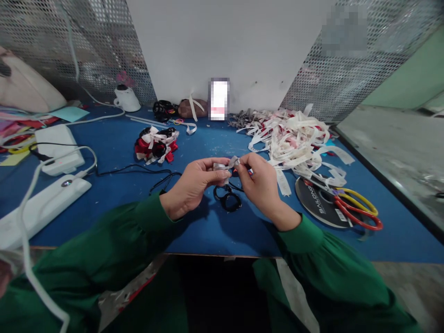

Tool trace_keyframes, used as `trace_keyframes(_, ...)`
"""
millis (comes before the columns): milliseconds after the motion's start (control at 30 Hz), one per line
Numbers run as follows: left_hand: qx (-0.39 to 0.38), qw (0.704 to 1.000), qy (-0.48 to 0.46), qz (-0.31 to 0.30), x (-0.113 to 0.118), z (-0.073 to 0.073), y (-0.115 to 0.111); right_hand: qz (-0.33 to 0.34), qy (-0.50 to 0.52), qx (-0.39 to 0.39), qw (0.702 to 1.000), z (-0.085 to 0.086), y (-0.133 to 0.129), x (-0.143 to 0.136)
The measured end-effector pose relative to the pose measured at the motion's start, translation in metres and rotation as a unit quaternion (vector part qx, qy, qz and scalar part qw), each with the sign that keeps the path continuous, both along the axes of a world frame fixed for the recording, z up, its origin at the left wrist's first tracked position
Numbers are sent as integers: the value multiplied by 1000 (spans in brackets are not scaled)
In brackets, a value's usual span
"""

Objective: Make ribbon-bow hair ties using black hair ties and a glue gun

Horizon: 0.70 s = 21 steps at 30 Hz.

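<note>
Near the middle of the blue table, a pale grey ribbon [234, 162] is pinched between my two hands. My left hand [194, 184] is closed on the folded part of it, thumb on top. The fingertips of my right hand [258, 182] grip its other end. Just below the hands lie black scissor-like handles [227, 200]; their front part is hidden. A bunch of red, black and white ribbon bows [156, 144] sits to the left. On the right is a heap of white ribbon strips [294, 138].
At the right, red-and-yellow-handled scissors [359, 208] rest on a black labelled disc [319, 203]. A lit phone [218, 99] stands against the white board [229, 41]. White power strips [45, 206] and cables occupy the left, with a white cup [127, 99] behind.
</note>
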<state>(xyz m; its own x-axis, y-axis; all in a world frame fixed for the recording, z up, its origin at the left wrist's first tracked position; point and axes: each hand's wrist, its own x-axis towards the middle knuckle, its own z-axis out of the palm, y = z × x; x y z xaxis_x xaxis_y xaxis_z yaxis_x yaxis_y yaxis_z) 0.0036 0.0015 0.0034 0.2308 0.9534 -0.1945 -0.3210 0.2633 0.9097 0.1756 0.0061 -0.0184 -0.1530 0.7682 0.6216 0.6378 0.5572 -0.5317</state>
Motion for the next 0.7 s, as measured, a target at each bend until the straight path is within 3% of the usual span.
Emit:
trace_keyframes(500,-2,998,-23,-55,1,-3,-4,-24,-33,59,997,-2,-4,-3)
trace_keyframes(700,-2,1000,-2,-21,1,-3,-2,-16,30,17,999,-2,2,-2)
